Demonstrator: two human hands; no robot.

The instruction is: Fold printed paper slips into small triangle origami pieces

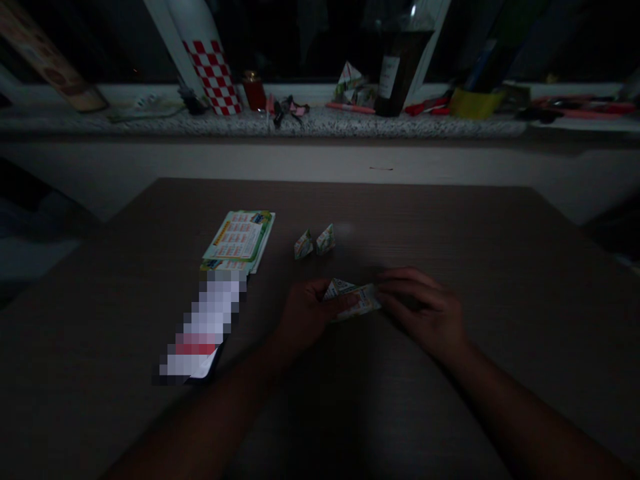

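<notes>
Over the middle of the table, my left hand (pixel 307 310) grips a partly folded piece of printed paper (pixel 367 301), its thumb lying across the top. The paper has a peaked flap at its left and a flat strip towards the right. At the strip's right end, the fingertips and thumb of my right hand (pixel 427 307) close on the edge. Just beyond stand two small folded paper pieces (pixel 325 240), side by side and of similar print. To the left lies a stack of green-edged printed sheets (pixel 235 237).
A lit phone (pixel 205 327), its screen blurred out, lies near my left forearm. Behind the table, a granite sill (pixel 310 123) carries a red-checked bottle (pixel 215 77), a small red jar (pixel 255 90), a dark bottle (pixel 397 80) and a yellow holder (pixel 475 103).
</notes>
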